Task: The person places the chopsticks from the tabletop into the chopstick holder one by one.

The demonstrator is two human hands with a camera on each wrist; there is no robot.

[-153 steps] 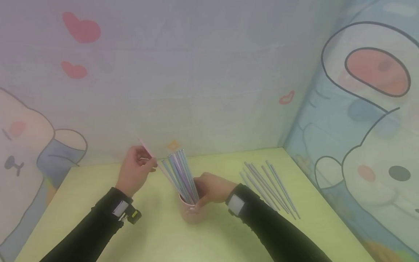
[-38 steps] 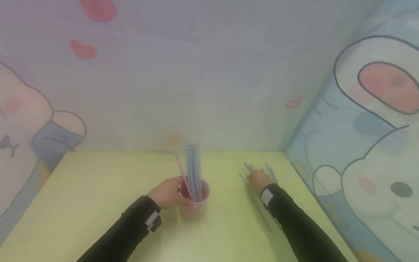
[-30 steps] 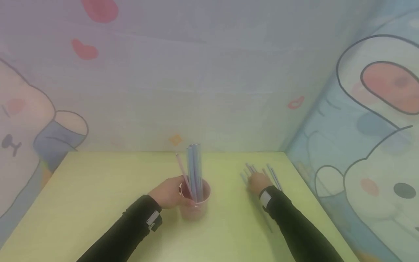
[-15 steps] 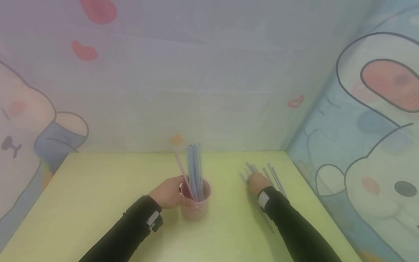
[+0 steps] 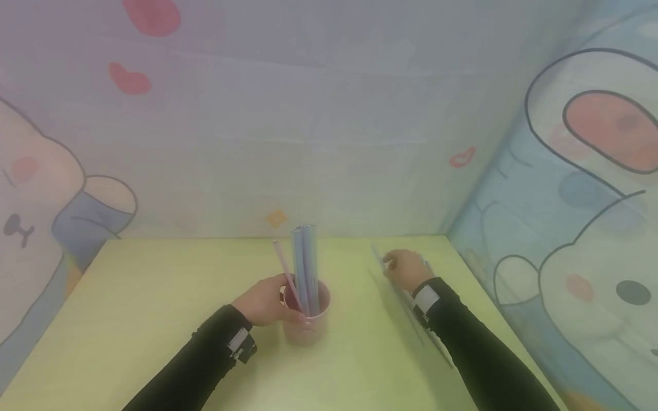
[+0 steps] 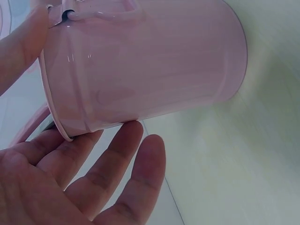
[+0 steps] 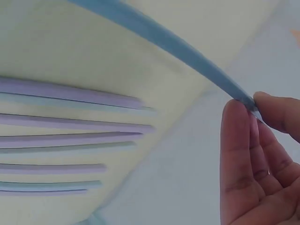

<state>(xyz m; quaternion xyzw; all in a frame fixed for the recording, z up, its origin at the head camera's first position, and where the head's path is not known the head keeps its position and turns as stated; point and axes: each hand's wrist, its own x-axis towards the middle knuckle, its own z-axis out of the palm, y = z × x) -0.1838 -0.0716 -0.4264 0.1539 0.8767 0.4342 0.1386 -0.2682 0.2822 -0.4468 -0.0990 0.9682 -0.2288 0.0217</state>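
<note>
My left hand (image 5: 262, 302) holds a pink bucket (image 5: 304, 331) by its rim, the thumb over the front edge and the fingers on the far side. In the left wrist view the bucket's glossy wall (image 6: 150, 61) shows a small loop handle near the top. Upright in it stand a bundle of blue and purple straws (image 5: 305, 257) and a leaning pink straw (image 5: 285, 265). To the right, my right hand (image 5: 408, 269) pinches one blue straw (image 7: 187, 54) near its far end, between thumb and fingertips, raised off the table.
Several purple and pale blue straws (image 7: 70, 124) lie roughly side by side under my right hand and forearm, partly hidden in the head view. The yellow table (image 5: 154, 297) meets a printed cloth backdrop (image 5: 329, 142) behind and at both sides.
Earlier my left hand held the pink straw and the right hand the bucket. Since half a second ago, the right hand has lifted a blue straw from the pile. The left hand stays put.
</note>
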